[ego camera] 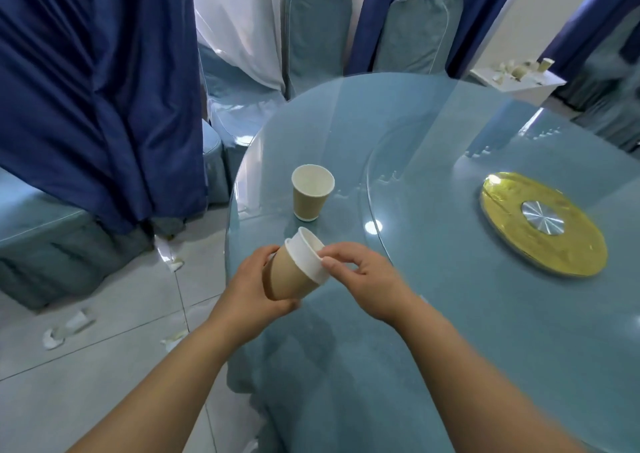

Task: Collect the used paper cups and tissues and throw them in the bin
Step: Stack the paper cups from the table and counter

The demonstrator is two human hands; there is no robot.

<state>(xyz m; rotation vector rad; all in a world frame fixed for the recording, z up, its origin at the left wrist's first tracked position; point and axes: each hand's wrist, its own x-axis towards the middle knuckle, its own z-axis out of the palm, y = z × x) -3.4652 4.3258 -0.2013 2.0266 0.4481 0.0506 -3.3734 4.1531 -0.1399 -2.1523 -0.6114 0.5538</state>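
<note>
My left hand (247, 288) grips a brown paper cup (291, 276) tilted on its side over the near edge of the round table (433, 314). A second cup with a white rim sits nested in it, and my right hand (360, 276) pinches that white rim (310, 257) with thumb and fingers. Another brown paper cup (310, 193) stands upright on the table just beyond my hands. Crumpled tissues and paper scraps (67, 328) lie on the tiled floor to the left. No bin is in view.
A glass turntable with a gold hub (543, 224) covers the table's middle. Covered chairs (317, 30) stand behind the table, blue curtains (97, 89) hang at left. A small white side table (516, 78) at back right carries more cups and scraps.
</note>
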